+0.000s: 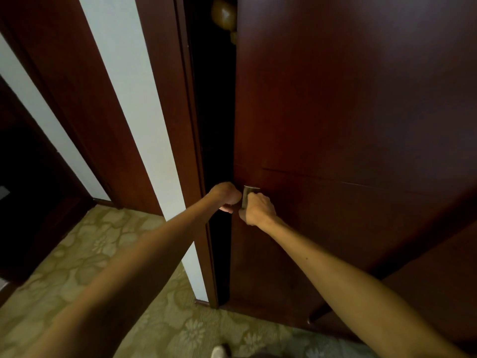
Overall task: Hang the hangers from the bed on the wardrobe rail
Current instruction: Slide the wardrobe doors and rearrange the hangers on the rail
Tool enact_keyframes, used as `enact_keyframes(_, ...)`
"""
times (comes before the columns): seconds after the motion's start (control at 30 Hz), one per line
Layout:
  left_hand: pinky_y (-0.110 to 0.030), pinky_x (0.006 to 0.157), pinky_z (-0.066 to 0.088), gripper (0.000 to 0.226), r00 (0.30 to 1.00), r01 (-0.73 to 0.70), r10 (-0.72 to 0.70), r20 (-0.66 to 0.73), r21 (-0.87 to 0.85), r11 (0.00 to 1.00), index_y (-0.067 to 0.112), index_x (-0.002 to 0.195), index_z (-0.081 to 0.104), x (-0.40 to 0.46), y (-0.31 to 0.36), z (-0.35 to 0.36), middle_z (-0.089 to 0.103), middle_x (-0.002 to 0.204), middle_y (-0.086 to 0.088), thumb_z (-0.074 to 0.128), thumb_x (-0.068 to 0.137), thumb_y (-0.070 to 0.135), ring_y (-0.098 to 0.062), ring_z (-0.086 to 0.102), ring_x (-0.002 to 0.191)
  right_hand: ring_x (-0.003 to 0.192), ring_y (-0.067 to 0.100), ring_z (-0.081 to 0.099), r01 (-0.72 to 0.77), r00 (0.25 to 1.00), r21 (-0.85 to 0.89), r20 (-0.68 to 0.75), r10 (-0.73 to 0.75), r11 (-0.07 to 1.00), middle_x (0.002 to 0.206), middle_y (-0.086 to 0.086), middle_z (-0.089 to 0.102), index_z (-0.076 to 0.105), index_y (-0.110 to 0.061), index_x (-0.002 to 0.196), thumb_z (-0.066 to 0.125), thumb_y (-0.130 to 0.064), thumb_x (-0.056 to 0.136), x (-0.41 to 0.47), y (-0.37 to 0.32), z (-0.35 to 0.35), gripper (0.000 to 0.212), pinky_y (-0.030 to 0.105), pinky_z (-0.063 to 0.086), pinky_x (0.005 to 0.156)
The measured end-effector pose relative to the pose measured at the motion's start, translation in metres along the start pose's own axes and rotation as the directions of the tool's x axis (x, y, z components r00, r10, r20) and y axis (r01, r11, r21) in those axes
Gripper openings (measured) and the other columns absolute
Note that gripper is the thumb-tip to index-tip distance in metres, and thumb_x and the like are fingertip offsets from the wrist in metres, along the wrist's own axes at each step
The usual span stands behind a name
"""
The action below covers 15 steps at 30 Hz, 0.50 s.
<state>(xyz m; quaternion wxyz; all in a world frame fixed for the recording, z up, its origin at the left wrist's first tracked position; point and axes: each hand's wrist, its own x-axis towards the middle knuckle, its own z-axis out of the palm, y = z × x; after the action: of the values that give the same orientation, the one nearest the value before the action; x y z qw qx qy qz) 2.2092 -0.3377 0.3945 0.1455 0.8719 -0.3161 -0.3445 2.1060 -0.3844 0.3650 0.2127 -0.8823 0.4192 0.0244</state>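
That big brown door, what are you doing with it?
A person stands at a dark wooden wardrobe door with both hands at its edge. The right hand grips the metal handle, and the left hand curls round the door's edge beside it. The door is open only a crack, showing a dark gap with the rounded end of a wooden hanger high inside. Neither hand holds a hanger, and no bed is in view.

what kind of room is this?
Likely a hotel room or bedroom: dark wood wardrobe door with metal handle being worked by both hands, floral patterned carpet, and wooden hangers inside the gap.
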Motion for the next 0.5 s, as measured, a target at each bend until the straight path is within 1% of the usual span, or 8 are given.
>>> enact_keyframes(0.07,-0.02,0.049,0.054,0.029,0.996,0.038,-0.032,0.085,-0.07,0.997,0.004,0.076,0.058,-0.005,0.001,0.0,0.062,0.07,-0.011,0.054,0.102,0.015,-0.013,0.064,0.046,0.115,0.033,0.064,0.022,1.0,-0.006,0.001,-0.022,1.0,0.121,0.013,0.067,0.066,-0.006,0.117,0.069,-0.028,0.09,0.003,-0.005,0.001,0.035,0.039,0.054,0.086)
enact_keyframes(0.13,-0.025,0.066,0.06,0.03,0.996,0.051,-0.038,0.085,-0.153,0.987,0.003,0.079,0.061,-0.008,0.002,0.002,0.066,0.072,-0.013,0.053,0.103,0.018,-0.018,0.068,0.058,0.11,0.032,0.067,0.03,1.0,0.002,-0.003,-0.03,1.0,0.116,0.014,0.07,0.069,-0.007,0.113,0.067,-0.025,0.09,0.005,-0.01,0.002,0.029,0.039,0.057,0.083)
enact_keyframes(0.17,-0.028,0.068,0.061,0.029,0.998,0.041,-0.032,0.056,-0.167,0.985,0.004,0.08,0.063,-0.01,0.002,0.003,0.068,0.073,-0.013,0.051,0.103,0.017,-0.021,0.07,0.064,0.108,0.032,0.068,0.035,0.999,0.007,-0.006,-0.035,0.999,0.114,0.014,0.071,0.07,-0.007,0.111,0.066,-0.024,0.091,0.006,-0.012,0.003,0.026,0.039,0.057,0.083)
enact_keyframes(0.23,-0.028,0.064,0.06,0.028,1.0,0.021,-0.021,0.002,-0.134,0.991,0.005,0.08,0.064,-0.01,0.002,0.005,0.067,0.071,-0.011,0.05,0.103,0.014,-0.022,0.07,0.066,0.106,0.031,0.069,0.054,0.999,0.008,-0.008,-0.054,0.999,0.111,0.014,0.072,0.07,-0.007,0.107,0.062,-0.023,0.093,0.006,-0.014,0.004,0.023,0.039,0.057,0.083)
enact_keyframes(0.3,-0.024,0.049,0.055,0.033,0.999,0.025,-0.03,-0.04,-0.111,0.994,0.006,0.072,0.061,-0.012,0.001,0.004,0.062,0.059,-0.008,0.047,0.102,0.01,-0.016,0.064,0.052,0.107,0.031,0.068,0.076,0.997,0.01,-0.015,-0.076,0.997,0.111,0.014,0.072,0.07,-0.007,0.108,0.061,-0.021,0.093,0.006,-0.016,0.005,0.022,0.04,0.057,0.083)
enact_keyframes(0.37,-0.019,0.042,0.048,0.034,0.997,0.03,-0.036,-0.065,-0.093,0.995,0.006,0.07,0.06,-0.014,-0.003,0.003,0.061,0.055,-0.005,0.046,0.102,0.008,-0.015,0.064,0.051,0.105,0.032,0.069,0.099,0.995,0.011,-0.026,-0.099,0.995,0.11,0.014,0.071,0.069,-0.008,0.108,0.062,-0.019,0.094,0.006,-0.019,0.006,0.02,0.039,0.057,0.081)
enact_keyframes(0.43,-0.02,0.053,0.052,0.024,0.995,0.006,-0.013,-0.098,-0.064,0.998,0.001,0.088,0.066,-0.01,-0.008,0.004,0.07,0.074,-0.009,0.047,0.102,0.007,-0.023,0.075,0.078,0.1,0.032,0.07,0.119,0.993,0.029,-0.026,-0.118,0.992,0.105,0.014,0.072,0.071,-0.007,0.101,0.059,-0.018,0.095,0.008,-0.021,0.009,0.017,0.039,0.058,0.078)
enact_keyframes(0.5,-0.027,0.069,0.054,0.022,0.989,-0.002,-0.003,-0.149,-0.033,0.999,-0.004,0.113,0.067,-0.014,-0.01,0.005,0.073,0.106,-0.016,0.052,0.1,0.006,-0.031,0.072,0.104,0.095,0.031,0.071,0.137,0.991,0.068,-0.019,-0.136,0.988,0.1,0.014,0.073,0.073,-0.007,0.095,0.06,-0.02,0.094,0.01,-0.024,0.011,0.018,0.039,0.059,0.074)
